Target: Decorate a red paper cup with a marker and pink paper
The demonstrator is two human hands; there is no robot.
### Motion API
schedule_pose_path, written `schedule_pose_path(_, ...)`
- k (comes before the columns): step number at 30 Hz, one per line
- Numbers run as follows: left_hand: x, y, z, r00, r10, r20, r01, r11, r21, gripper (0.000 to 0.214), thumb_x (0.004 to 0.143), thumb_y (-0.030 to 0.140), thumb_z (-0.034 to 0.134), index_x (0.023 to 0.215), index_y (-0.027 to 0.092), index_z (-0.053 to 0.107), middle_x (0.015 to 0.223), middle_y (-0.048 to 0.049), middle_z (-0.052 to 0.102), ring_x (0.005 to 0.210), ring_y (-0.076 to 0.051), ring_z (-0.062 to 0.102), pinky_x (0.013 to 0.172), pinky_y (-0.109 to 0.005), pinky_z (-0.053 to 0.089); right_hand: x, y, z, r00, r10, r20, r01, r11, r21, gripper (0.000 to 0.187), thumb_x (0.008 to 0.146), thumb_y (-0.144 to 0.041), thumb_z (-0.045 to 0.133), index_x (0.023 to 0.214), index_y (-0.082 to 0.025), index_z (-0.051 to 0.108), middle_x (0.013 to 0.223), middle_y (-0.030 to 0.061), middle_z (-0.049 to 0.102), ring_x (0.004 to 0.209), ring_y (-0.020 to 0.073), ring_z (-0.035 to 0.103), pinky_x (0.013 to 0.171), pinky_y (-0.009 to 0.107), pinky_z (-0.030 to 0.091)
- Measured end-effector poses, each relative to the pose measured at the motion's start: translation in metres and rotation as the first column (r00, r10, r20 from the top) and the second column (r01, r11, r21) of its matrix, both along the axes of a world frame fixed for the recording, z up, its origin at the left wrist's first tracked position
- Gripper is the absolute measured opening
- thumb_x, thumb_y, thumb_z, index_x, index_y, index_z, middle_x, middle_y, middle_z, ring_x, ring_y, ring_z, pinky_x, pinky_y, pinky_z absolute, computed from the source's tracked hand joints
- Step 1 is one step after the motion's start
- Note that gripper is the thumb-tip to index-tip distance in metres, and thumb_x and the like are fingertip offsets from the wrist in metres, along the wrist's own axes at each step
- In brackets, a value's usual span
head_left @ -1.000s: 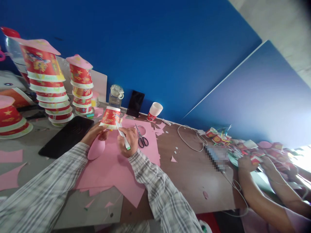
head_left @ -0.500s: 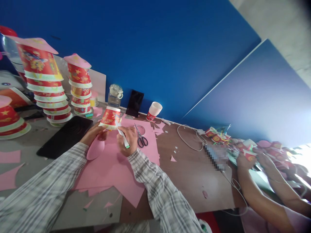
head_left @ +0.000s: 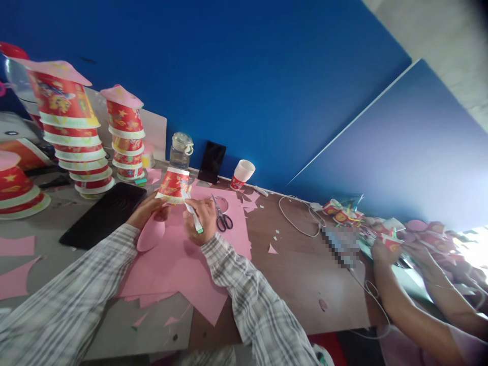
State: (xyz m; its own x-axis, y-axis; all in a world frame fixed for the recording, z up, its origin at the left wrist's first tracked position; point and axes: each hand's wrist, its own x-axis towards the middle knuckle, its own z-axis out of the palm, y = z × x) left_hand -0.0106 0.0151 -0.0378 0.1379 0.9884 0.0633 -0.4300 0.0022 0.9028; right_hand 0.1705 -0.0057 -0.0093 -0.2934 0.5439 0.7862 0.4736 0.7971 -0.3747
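Observation:
My left hand (head_left: 147, 209) grips a red and gold paper cup (head_left: 173, 184), upside down, over a pink paper sheet (head_left: 179, 254). A pink paper cone (head_left: 151, 235) lies under that wrist. My right hand (head_left: 202, 219) is closed on a white glue stick with a green end (head_left: 192, 214), its tip against the cup's rim. Black scissors (head_left: 221, 216) lie just right of my right hand.
Stacks of decorated cups with pink cone tops (head_left: 70, 127) stand at the left, beside a black tablet (head_left: 102, 213). A glass jar (head_left: 180, 150), a phone (head_left: 212, 161) and a white cup (head_left: 241, 174) line the blue wall. Another person's hands (head_left: 396, 251) work among cups at the right.
My hands, the cup and the glue stick have barely shifted. The other person's hands at the right moved slightly among their cups.

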Motion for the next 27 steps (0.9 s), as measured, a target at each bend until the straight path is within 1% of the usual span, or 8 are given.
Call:
schedule_pose_path(6,-0.0011,0.0016,-0.0027,1.0,0.003,-0.025,-0.003,1.0,0.013,0.021,0.07,0.029,0.052,0.079,0.011,0.05,0.038,0.002,0.043,0.027,-0.01,0.035,0.027,-0.022,0.021,-0.0008,0.0003,-0.001,1.0,0.007,-0.001,-0.007,1.0,-0.002,0.023,0.085,-0.026,0.044,0.103,-0.017,0.054,0.068,-0.0002,0.06,0.063,0.0139,0.058,0.085,0.034,0.042)
schedule_pose_path(13,-0.0017,0.0028,-0.0041,0.999,-0.006,-0.032,0.007,1.0,0.027,0.02,0.07,0.031,0.052,0.077,0.013,0.05,0.037,0.0013,0.045,0.027,-0.01,0.036,0.027,-0.022,0.02,-0.0009,-0.0002,-0.0015,1.0,0.001,0.017,-0.001,1.0,-0.006,0.024,0.084,-0.026,0.044,0.104,-0.017,0.054,0.067,-0.0003,0.061,0.062,0.0144,0.058,0.085,0.035,0.042)
schedule_pose_path(16,-0.003,0.0038,-0.0059,0.999,-0.006,-0.038,0.006,1.0,0.011,0.022,0.07,0.033,0.052,0.078,0.012,0.05,0.036,0.0007,0.046,0.026,-0.011,0.037,0.026,-0.022,0.02,-0.0008,-0.0004,-0.0012,1.0,0.007,0.027,-0.008,1.0,0.02,0.024,0.085,-0.026,0.043,0.105,-0.018,0.054,0.066,-0.0002,0.061,0.062,0.0151,0.058,0.083,0.035,0.043)
schedule_pose_path(23,-0.0041,0.0045,-0.0061,1.0,-0.013,-0.017,0.013,1.0,-0.014,0.024,0.069,0.031,0.052,0.081,0.01,0.05,0.037,0.0014,0.043,0.027,-0.011,0.038,0.026,-0.023,0.021,-0.0018,-0.0009,-0.0028,1.0,0.016,0.008,-0.016,0.997,0.073,0.024,0.085,-0.025,0.044,0.106,-0.017,0.054,0.079,0.0028,0.067,0.066,0.0147,0.06,0.083,0.034,0.043)
schedule_pose_path(27,-0.0018,0.0019,-0.0033,1.0,0.0,-0.001,0.0,1.0,-0.017,0.021,0.07,0.03,0.051,0.08,0.012,0.05,0.039,0.0026,0.041,0.028,-0.01,0.037,0.027,-0.022,0.021,-0.002,-0.0012,-0.0041,1.0,0.0,-0.002,0.0,0.999,0.049,0.024,0.085,-0.026,0.043,0.105,-0.017,0.054,0.078,0.0023,0.067,0.066,0.0145,0.06,0.083,0.034,0.043)
